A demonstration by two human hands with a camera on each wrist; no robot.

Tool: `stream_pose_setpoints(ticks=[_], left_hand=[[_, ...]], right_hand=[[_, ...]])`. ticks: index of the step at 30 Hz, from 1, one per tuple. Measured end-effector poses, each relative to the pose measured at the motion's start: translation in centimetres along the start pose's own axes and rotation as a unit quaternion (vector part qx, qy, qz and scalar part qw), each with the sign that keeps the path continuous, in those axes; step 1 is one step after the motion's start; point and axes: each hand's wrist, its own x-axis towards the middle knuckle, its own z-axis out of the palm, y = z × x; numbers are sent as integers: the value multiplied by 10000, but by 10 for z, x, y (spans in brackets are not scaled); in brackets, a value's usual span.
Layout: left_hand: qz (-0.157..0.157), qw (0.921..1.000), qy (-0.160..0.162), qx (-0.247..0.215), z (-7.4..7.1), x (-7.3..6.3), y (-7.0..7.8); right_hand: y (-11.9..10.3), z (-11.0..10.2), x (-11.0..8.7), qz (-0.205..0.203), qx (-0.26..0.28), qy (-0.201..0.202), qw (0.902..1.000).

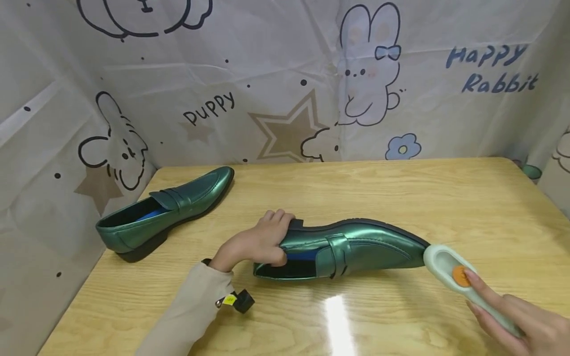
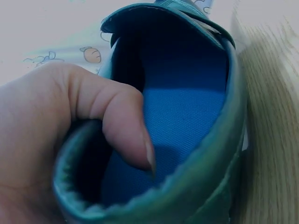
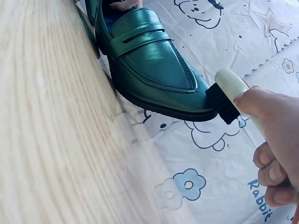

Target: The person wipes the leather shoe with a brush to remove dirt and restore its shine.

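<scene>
A metallic green loafer [image 1: 369, 247] lies tipped on its side, its opening toward me and its toe pointing right. My left hand [image 1: 262, 240] grips it at the heel end, thumb inside the opening over the blue insole [image 2: 182, 112] and fingers over the sole edge. In my right hand [image 1: 525, 311] is a pale green shoe brush [image 1: 441, 259], held by its handle with the index finger on an orange spot. The brush's black bristles [image 3: 223, 103] meet the loafer's toe tip in the right wrist view.
The matching green loafer [image 1: 169, 212] stands upright at the table's left side, toe toward the back. A wooden table [image 1: 401, 188] bears both shoes. Behind and to the left hangs a pale cloth [image 1: 267, 59] printed with cartoon animals.
</scene>
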Motion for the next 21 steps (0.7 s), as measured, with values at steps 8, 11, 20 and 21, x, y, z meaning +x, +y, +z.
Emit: stream_pose_setpoints(ticks=[8,11,20,21], left_hand=[[-53,10000,74,-27,-4,3,-3],[-76,9999,77,-70,-6,3,-3],[-143,9995,64,-269,-6,7,-6],[-146,9994,83,-314,-5,8,-7]], right_hand=[[7,-1,2,125,272,-123,9995],[6,-4,3,312,94,-190,9993],[5,-6,-3,876,-213,-343,9953],[7,-6,-5,819,-120,-298,9961]])
